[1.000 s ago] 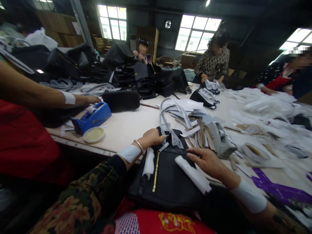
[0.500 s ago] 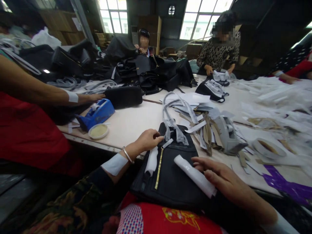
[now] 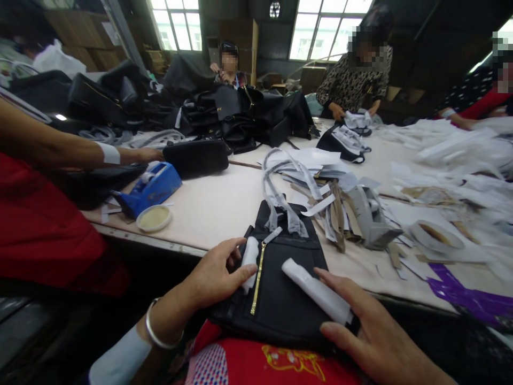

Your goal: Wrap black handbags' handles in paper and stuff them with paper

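Observation:
A black handbag (image 3: 284, 289) with a gold zipper (image 3: 257, 278) lies flat at the table's near edge, over my lap. Its handles (image 3: 280, 203) are wrapped in grey-white paper. My left hand (image 3: 218, 272) rests on the bag's left side, fingers curled around a small white paper-wrapped piece (image 3: 249, 255). My right hand (image 3: 372, 331) lies spread on the bag's right side, fingertips touching a white paper roll (image 3: 316, 291) lying on the bag.
A grey tape dispenser (image 3: 371, 219) and paper scraps lie beyond the bag. A blue tape dispenser (image 3: 154, 184) and a round dish (image 3: 154, 217) sit left, near a co-worker's arm (image 3: 60, 149). Black bags (image 3: 240, 120) pile at the back. Other people work across the table.
My left hand slid back from the bag's top edge to the white piece beside the zipper. My right hand drew nearer along the paper roll. The view tilted down slightly.

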Available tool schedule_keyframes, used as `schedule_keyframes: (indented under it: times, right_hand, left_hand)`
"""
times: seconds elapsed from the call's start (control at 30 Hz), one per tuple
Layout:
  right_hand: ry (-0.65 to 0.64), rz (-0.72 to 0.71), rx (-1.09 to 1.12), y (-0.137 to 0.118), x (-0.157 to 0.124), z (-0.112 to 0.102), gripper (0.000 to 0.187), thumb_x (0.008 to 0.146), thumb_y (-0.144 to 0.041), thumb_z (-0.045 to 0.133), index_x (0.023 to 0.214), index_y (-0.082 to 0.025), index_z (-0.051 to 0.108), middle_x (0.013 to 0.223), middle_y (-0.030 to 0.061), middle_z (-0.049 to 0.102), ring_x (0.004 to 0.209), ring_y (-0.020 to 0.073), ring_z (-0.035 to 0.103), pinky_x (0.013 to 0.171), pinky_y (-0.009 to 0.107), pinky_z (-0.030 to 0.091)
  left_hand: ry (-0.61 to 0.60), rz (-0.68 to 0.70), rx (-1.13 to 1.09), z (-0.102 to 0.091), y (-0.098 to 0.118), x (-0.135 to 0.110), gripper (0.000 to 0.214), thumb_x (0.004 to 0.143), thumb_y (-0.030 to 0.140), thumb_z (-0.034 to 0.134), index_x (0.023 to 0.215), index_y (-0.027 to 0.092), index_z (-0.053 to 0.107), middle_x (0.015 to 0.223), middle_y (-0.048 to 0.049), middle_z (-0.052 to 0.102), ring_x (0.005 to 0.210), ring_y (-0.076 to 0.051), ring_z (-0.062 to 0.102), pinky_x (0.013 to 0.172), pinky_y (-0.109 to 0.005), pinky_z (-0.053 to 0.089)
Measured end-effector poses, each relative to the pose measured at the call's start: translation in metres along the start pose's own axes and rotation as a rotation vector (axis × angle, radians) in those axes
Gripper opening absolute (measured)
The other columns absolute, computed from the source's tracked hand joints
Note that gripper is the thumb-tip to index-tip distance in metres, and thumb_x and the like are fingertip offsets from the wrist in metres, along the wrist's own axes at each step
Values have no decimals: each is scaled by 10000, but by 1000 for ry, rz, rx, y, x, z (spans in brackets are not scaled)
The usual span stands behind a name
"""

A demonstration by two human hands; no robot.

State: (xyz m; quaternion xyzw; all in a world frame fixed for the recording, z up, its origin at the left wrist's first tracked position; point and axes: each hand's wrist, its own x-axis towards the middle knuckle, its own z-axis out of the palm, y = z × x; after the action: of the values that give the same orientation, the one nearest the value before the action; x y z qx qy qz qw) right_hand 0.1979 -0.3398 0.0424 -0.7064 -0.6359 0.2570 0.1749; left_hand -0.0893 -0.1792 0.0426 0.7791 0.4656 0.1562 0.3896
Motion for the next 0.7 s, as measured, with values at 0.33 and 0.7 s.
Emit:
schedule_keyframes:
  times: [0.33,0.7]
  right_hand:
    - [157,86,-88,1,14,4,609,859,-474,550,1425,-255,514,1187,104,710,1011,300,703,875,419,585]
    - [374,-136,-235,16,3,7,477,901,-462,518,1294,-212,622,1406,134,560,1288,325,543,1045,479,505]
  left_hand:
    - [36,21,-99,-1,1,59,370,771,407,656,1043,167,728,963,-68,752,878,-219,686,808,-304,522]
    - [-38,-377,-365,42,9,215,328,926,370,611,1110,99,626,1029,-100,680,870,-190,670,748,-348,569]
